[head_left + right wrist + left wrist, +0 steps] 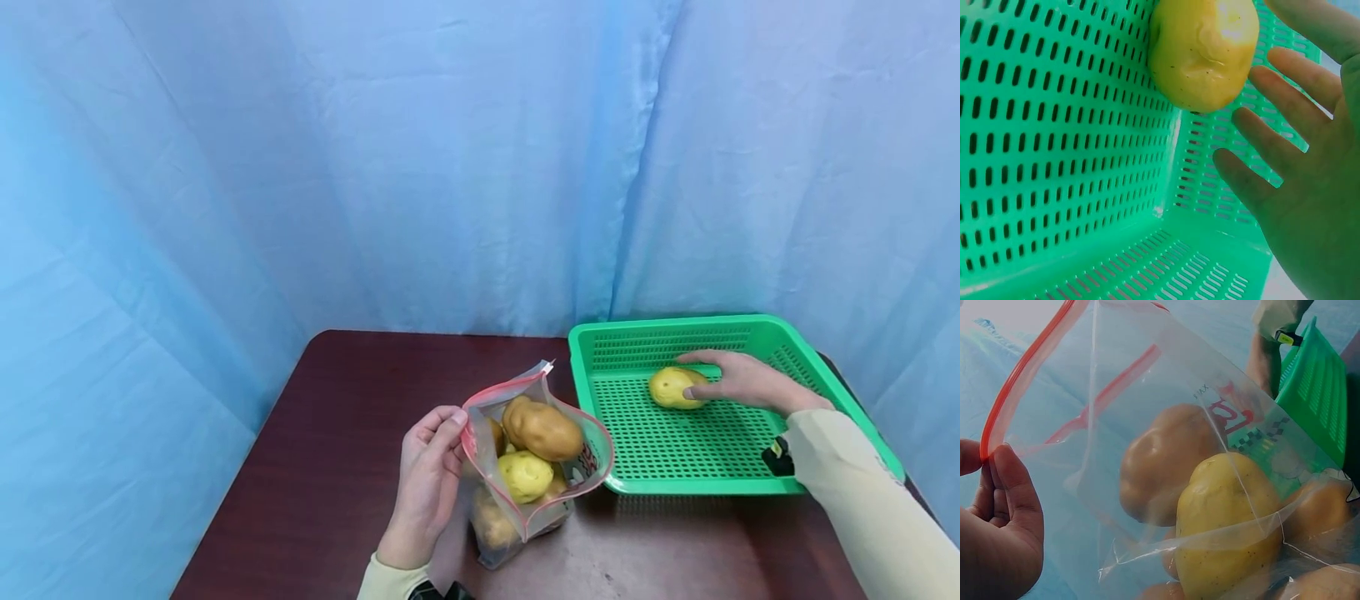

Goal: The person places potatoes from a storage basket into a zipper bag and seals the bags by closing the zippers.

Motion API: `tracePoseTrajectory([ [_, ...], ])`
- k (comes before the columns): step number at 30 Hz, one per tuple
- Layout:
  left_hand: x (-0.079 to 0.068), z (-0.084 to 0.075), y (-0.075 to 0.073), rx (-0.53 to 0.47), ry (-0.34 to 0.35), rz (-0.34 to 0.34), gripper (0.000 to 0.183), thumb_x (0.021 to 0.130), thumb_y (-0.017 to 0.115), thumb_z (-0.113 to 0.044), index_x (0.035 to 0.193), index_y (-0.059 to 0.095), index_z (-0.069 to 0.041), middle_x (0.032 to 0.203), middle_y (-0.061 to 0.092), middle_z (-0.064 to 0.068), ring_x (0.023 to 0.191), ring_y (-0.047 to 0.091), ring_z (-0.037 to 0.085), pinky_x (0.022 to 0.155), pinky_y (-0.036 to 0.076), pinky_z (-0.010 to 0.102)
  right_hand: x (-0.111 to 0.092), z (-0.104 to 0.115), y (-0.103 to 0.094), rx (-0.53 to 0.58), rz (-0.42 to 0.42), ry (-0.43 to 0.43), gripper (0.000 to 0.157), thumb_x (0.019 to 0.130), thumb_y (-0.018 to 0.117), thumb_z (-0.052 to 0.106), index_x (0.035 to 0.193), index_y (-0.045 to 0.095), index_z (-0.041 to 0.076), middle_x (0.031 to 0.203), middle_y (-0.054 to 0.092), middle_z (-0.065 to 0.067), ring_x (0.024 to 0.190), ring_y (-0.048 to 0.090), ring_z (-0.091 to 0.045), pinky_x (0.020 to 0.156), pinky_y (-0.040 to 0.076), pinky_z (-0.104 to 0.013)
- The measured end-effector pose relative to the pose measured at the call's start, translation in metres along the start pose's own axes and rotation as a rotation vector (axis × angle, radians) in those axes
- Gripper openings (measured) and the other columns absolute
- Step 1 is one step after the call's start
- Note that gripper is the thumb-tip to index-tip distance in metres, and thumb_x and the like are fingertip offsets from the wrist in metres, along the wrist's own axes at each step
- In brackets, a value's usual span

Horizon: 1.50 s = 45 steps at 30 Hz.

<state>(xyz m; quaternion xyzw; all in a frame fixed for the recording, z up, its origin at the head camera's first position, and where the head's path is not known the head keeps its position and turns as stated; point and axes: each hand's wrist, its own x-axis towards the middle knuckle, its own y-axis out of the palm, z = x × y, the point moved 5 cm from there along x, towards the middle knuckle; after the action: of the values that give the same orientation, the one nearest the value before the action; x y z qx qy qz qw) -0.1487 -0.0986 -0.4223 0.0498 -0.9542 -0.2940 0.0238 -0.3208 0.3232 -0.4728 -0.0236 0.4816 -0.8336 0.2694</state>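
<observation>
My left hand (430, 475) pinches the red zip rim of a clear zip bag (1116, 337) between thumb and fingers. The bag's mouth gapes toward the head camera. Inside it are several potatoes, with a brown potato (551, 429) on top and a yellow potato (527, 477) just below; others lie lower, partly hidden. Over the green basket, my right hand (742, 382) reaches to a lone yellow potato (670, 388) on the basket floor. In the right wrist view its fingers (1291, 94) are spread and nearly straight beside that potato (1204, 56).
The green plastic basket (697, 486), with slotted walls and floor, stands at the right of the dark brown table (330, 450). Pale blue curtains (450, 167) hang behind the table and at its sides. A white slider (548, 367) sits at the far corner of the bag's zip.
</observation>
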Motion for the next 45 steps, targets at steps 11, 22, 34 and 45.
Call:
tracePoseTrajectory([
  [11,0.001,0.002,-0.001,-0.007,0.001,-0.01,0.014,0.1,0.057,-0.001,0.091,0.066,-0.008,0.079,0.062,-0.001,0.069,0.06,0.006,0.065,0.052,0.019,0.016,-0.009,0.013,0.007,0.051,0.0,0.076,0.094,0.075,0.046,0.151,0.048,0.003,0.139,0.052,-0.032,0.105,0.061,-0.035,0.074,0.05,-0.044],
  [22,0.0,0.003,-0.003,0.004,0.002,-0.023,0.014,0.099,0.058,-0.002,0.09,0.066,-0.008,0.077,0.061,-0.002,0.068,0.059,0.006,0.065,0.051,0.019,0.021,-0.015,0.025,0.065,0.078,-0.017,0.08,0.093,0.077,0.041,0.152,0.043,-0.002,0.125,0.06,-0.02,0.091,0.057,-0.021,0.071,0.047,-0.038],
  [34,0.002,0.004,-0.002,0.01,0.002,-0.022,0.01,0.099,0.059,-0.004,0.092,0.066,-0.007,0.078,0.061,-0.001,0.069,0.059,0.007,0.065,0.052,0.019,0.016,0.0,0.011,0.02,-0.016,-0.059,0.077,0.093,0.077,0.042,0.149,0.047,-0.001,0.124,0.062,-0.017,0.1,0.061,-0.025,0.075,0.05,-0.04],
  [45,0.005,0.006,0.001,-0.004,0.0,-0.02,0.012,0.099,0.058,-0.002,0.092,0.066,-0.007,0.08,0.062,-0.001,0.069,0.06,0.006,0.065,0.052,0.019,0.001,0.011,-0.012,0.023,-0.063,-0.037,0.077,0.095,0.074,0.045,0.153,0.044,0.003,0.126,0.061,-0.019,0.096,0.06,-0.023,0.072,0.049,-0.039],
])
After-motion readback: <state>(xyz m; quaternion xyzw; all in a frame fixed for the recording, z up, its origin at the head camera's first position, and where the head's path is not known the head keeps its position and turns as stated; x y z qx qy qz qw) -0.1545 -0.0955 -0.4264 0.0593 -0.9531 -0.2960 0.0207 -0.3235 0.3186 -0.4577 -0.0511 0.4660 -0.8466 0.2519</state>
